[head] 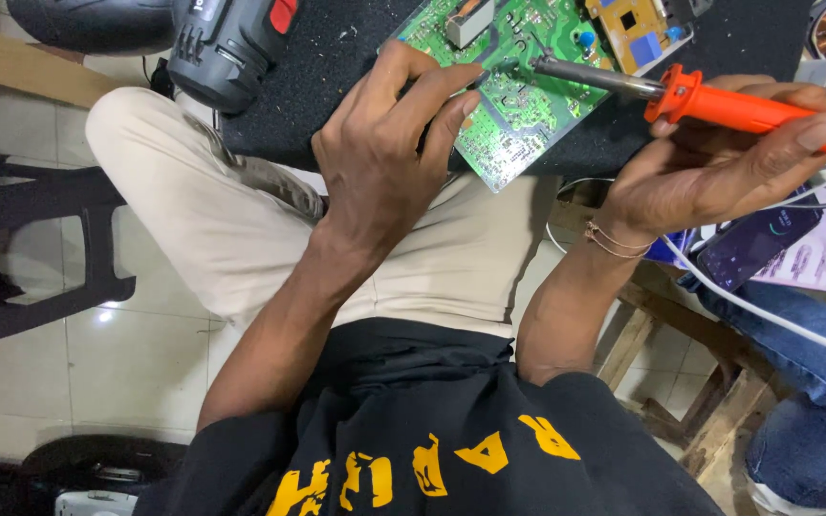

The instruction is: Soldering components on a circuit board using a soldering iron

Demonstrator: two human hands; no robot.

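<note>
The right hand (pixel 719 167) is closed around the orange handle of the iron (pixel 690 96), its metal tip on the green board (pixel 513 105). The left hand (pixel 384 143) pinches thin solder there. The board lies far, on a black mat (pixel 336 76): light, stiff, fragile, best held by its edges.

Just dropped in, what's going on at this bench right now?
A person is soldering. The right hand holds an orange-handled soldering iron, its metal tip lying over a green circuit board. The left hand pinches something thin against the board beside the tip; what it is cannot be told. The board lies on a dark mat, with a grey drill at its left.
</note>
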